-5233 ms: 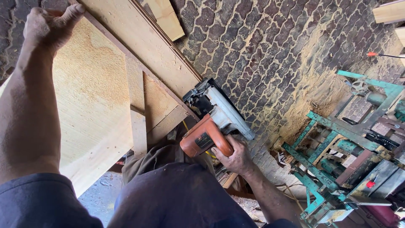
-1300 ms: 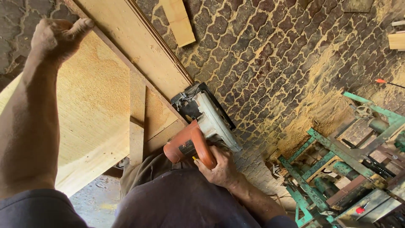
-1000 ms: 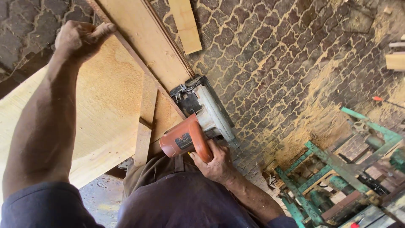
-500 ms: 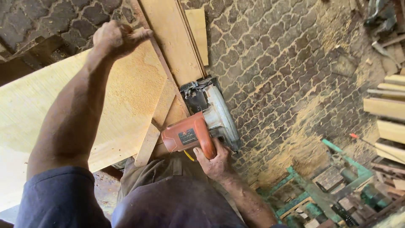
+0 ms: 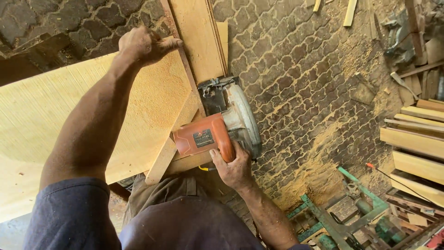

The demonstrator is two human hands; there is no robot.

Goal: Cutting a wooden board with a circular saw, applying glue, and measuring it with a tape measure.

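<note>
Since a second ago, orange circular saw (image 5: 217, 129) sits farther up pale plywood sheet (image 5: 69, 115); right hand (image 5: 236, 166) grips its handle, left hand (image 5: 143, 44) clutches the guide batten (image 5: 185, 74) — slipping could skew the cut.

The person wears a dark navy short-sleeved shirt of soft cloth (image 5: 185, 229), its left sleeve (image 5: 69, 213) ending above the elbow, and olive-brown trousers with a belt-looped waistband (image 5: 175, 190) just above the shirt's hem. Both forearms are bare beyond the shirt. The bare left hand (image 5: 143, 44) and bare right hand (image 5: 233, 166) carry no gloves, rings or watch.
</note>
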